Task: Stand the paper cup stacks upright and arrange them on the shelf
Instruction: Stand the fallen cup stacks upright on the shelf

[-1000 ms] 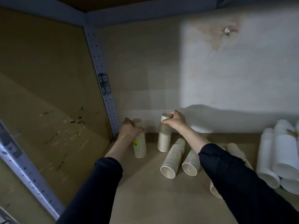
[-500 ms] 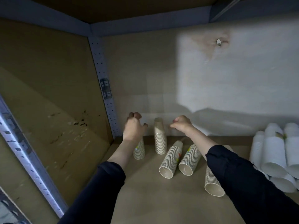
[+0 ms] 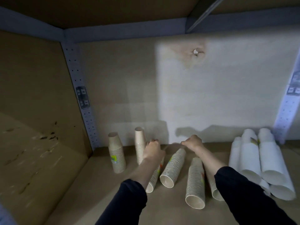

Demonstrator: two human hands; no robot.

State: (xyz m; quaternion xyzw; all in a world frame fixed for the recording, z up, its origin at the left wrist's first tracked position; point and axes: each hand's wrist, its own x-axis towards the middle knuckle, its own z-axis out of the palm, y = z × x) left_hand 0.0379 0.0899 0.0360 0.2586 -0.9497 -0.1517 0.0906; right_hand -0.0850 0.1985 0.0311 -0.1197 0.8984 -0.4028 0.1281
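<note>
- Two ribbed paper-cup stacks stood upright, mouths down, at the back left of the shelf (image 3: pixel 105 200). The short stack (image 3: pixel 116 154) was near the perforated post (image 3: pixel 84 111), and the taller stack (image 3: pixel 139 143) stood just to its right.
- Four more lay on their sides with mouths towards us: the first lying stack (image 3: pixel 154 177), second lying stack (image 3: pixel 174 167), third lying stack (image 3: pixel 195 182) and fourth lying stack (image 3: pixel 215 190).
- Our left hand (image 3: pixel 152 151) hovered over the far end of the first lying stack, beside the taller stack. Its fingers were blurred, so we could not tell whether they gripped anything.
- Our right hand (image 3: pixel 192 142) sat just above the far end of the second lying stack. Its fingers were curled in, and we saw nothing in them.
- Our right forearm hid part of the fourth lying stack.
- White cup stacks (image 3: pixel 263 163) lay piled at the far right.
</note>
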